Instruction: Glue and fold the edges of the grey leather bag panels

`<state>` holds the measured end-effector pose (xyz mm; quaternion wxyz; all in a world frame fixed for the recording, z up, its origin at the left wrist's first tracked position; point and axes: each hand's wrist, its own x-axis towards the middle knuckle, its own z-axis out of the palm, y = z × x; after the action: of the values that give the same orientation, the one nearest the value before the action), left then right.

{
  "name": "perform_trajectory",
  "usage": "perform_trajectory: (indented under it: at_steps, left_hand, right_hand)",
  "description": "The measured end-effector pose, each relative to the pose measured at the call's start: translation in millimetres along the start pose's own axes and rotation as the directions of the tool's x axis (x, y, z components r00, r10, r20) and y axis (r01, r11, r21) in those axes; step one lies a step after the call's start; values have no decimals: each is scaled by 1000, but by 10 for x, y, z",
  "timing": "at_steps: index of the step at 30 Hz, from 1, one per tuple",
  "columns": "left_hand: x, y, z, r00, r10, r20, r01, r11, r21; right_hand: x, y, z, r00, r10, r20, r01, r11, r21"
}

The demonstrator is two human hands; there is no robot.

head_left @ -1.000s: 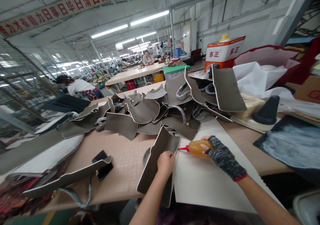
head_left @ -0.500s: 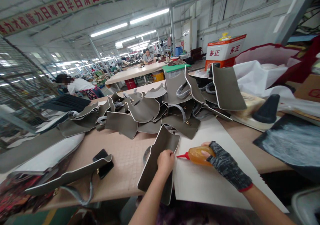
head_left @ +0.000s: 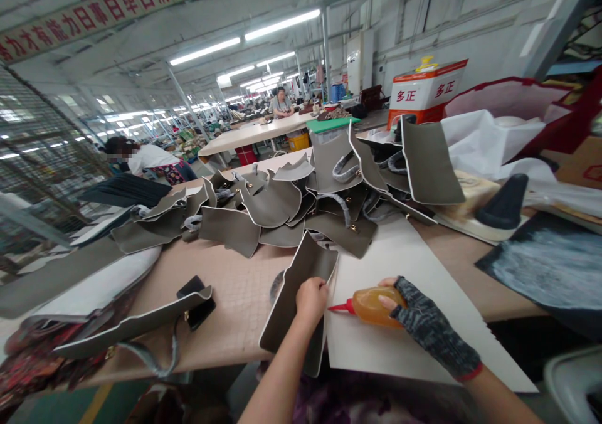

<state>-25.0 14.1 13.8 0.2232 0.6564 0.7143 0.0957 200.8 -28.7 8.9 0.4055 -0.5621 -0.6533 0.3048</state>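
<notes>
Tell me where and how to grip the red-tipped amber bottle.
Probably best around the rounded body of the amber bottle, from the right, where the right hand holds it. It is roughly level, its narrow red tip pointing left toward the gray panel, so that end should be left free.

Light: overhead tubes (head_left: 282, 25) — white glare | shadows: soft | edges: stretched, soft | far background: indistinct

The bottle (head_left: 379, 306) is right of the panel (head_left: 289, 308), over the sheet (head_left: 385, 355), the pile (head_left: 273, 204) behind both
</notes>
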Motion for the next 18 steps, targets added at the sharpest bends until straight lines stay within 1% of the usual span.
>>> perform_trajectory:
  at_steps: [4,12,18]
  left_hand:
    - [-5,-1,-1,1000,4,-2,-4,1000,-6]
    - [-26,33,-27,1000,16,8,-16,1000,1]
    - [-29,30,-28,1000,24,11,-24,1000,-5]
  right_hand:
    - [-91,-50,13,999,10,52,-11,1000,18]
    - [-191,-129,15,996,65,64,-71,992,103]
    - [-248,-96,34,998,42,44,-46,995,86]
